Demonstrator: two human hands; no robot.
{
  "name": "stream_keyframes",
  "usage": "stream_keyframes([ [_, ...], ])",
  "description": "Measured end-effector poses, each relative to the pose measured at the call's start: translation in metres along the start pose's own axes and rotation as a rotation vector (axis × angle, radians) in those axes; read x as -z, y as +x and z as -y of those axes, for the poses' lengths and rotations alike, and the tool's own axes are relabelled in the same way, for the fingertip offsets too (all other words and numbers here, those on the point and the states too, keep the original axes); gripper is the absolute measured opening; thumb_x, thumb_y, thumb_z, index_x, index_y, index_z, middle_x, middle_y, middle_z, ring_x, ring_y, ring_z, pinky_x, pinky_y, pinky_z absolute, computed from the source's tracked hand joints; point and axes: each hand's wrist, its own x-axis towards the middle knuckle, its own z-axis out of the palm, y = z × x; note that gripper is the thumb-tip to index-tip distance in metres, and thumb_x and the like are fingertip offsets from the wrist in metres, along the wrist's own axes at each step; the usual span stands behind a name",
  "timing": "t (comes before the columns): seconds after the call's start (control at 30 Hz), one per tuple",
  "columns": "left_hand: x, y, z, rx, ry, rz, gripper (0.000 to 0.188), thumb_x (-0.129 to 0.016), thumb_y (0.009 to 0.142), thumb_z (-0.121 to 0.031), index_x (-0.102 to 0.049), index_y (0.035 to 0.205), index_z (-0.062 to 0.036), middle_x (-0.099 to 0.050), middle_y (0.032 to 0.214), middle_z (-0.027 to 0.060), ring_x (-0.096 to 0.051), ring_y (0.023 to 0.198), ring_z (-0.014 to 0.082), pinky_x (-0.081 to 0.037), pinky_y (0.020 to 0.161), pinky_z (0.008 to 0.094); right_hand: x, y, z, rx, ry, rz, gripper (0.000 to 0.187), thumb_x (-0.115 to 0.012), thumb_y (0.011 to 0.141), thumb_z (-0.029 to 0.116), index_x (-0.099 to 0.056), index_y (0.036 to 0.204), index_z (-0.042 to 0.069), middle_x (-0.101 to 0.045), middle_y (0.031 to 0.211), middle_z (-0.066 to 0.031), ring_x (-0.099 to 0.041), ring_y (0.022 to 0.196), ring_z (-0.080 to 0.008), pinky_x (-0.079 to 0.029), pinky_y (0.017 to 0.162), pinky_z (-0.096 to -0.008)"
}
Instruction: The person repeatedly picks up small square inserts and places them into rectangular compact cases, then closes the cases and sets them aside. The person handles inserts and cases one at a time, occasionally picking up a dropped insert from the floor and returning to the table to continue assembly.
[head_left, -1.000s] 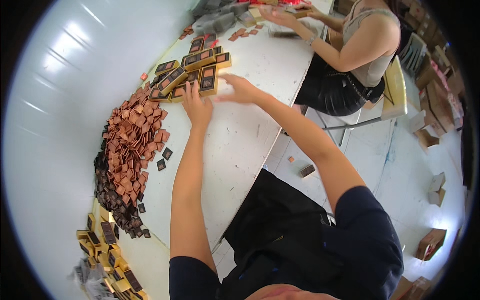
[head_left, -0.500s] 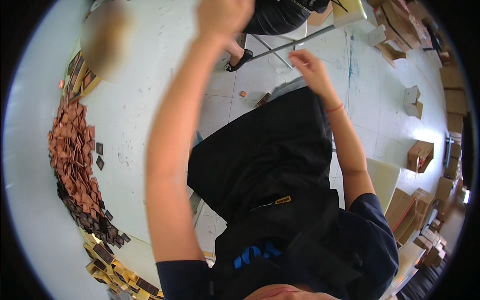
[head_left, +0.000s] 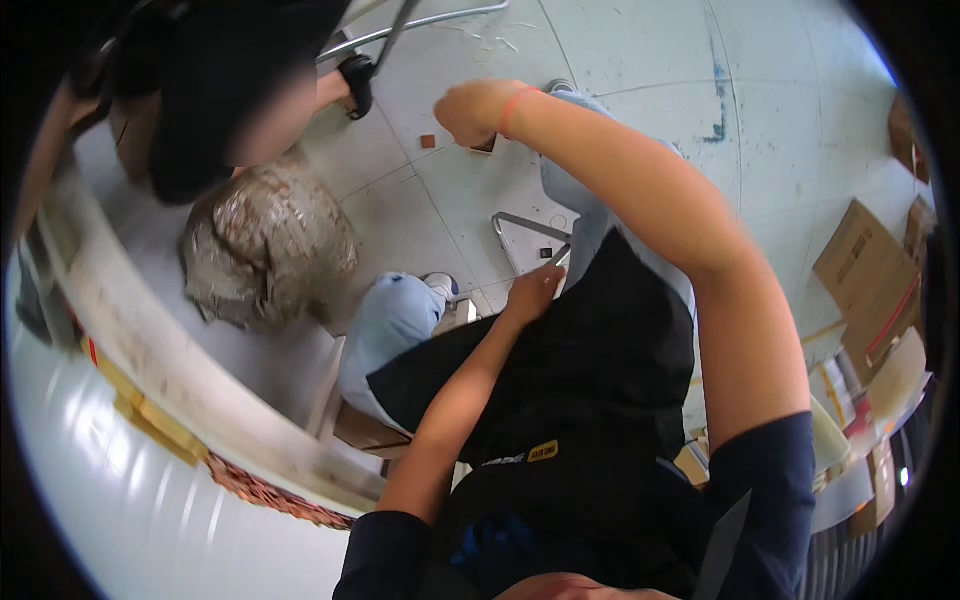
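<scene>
The person bends down and looks under the counter (head_left: 150, 360), whose pale edge curves across the lower left of the view. The right hand (head_left: 470, 110) reaches down toward the tiled floor (head_left: 640, 60), with a pink band around the wrist. Its fingers are curled in, loosely clenched, close to two small brown pieces lying on the tiles: a little square chip (head_left: 428, 141) just to the left of the hand and a darker piece (head_left: 484, 146) right below the knuckles. Whether the fingers already pinch anything cannot be told, since the fingertips are hidden behind the hand.

The left hand (head_left: 535, 290) rests on the edge of the black apron (head_left: 560, 380) that covers the person's lap, fingers bent lightly against the cloth, grasping nothing that shows. Just past it a knee in light blue trousers (head_left: 395, 320) sticks out, with a white shoe beyond it.

A crumpled bundle wrapped in shiny plastic (head_left: 265, 245) sits on the floor under the counter. Another person's dark clothing and leg fill the upper left, beside the metal legs of a chair (head_left: 420, 25). A bent metal frame (head_left: 525, 225) lies on the tiles near the left hand. Flattened cardboard boxes (head_left: 860, 260) lie on the floor at the right. A row of reddish-brown pieces (head_left: 270, 495) shows along the counter's edge at the lower left.
</scene>
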Motion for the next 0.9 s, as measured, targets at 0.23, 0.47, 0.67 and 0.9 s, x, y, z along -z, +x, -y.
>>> stream_keyframes([
  [0.23, 0.06, 0.153, 0.225, 0.372, -0.021, -0.474, 0.014, -0.064, 0.094, -0.015, -0.07, 0.103, -0.0057, -0.07, 0.084, 0.0052, -0.064, 0.074, 0.0148, -0.051, 0.063, 0.03, -0.115, 0.114, -0.126, -0.013, -0.136, -0.192, 0.024, -0.071, 0.084, 0.021, -0.073, 0.106, 0.012, -0.071, 0.117, -0.0068, -0.069, 0.108, -0.0282, -0.058, 0.076, -0.0388],
  [0.47, 0.176, 0.268, 0.211, 0.297, 0.35, -0.601, 0.048, -0.078, 0.081, -0.016, -0.061, 0.126, -0.0095, -0.065, 0.118, 0.0148, -0.062, 0.11, 0.0331, -0.05, 0.091, 0.0408, -0.26, 0.181, -0.179, 0.307, -0.43, -0.757, 0.029, -0.058, 0.094, 0.031, -0.061, 0.123, 0.031, -0.055, 0.138, 0.0023, -0.039, 0.139, -0.0247, -0.043, 0.102, -0.0471],
  [0.67, 0.145, 0.294, 0.213, 0.275, 0.402, -0.766, 0.069, -0.082, 0.08, -0.024, -0.046, 0.137, -0.0079, -0.059, 0.111, 0.0144, -0.061, 0.096, 0.0277, -0.05, 0.087, 0.0415, -0.271, 0.204, -0.191, 0.233, -0.381, -0.718, 0.035, -0.061, 0.088, 0.029, -0.06, 0.122, 0.02, -0.058, 0.122, -0.0024, -0.051, 0.118, -0.0165, -0.041, 0.092, -0.0358],
  [0.9, 0.16, 0.294, 0.27, 0.415, -0.212, -0.741, 0.036, -0.079, 0.086, -0.014, -0.056, 0.11, 0.0014, -0.067, 0.092, 0.0105, -0.068, 0.077, 0.0187, -0.057, 0.069, 0.0316, -0.22, 0.149, -0.217, -0.026, 0.419, -0.819, 0.061, -0.075, 0.075, 0.032, -0.052, 0.124, 0.005, -0.06, 0.111, -0.0152, -0.062, 0.101, -0.0331, -0.053, 0.084, -0.0441],
])
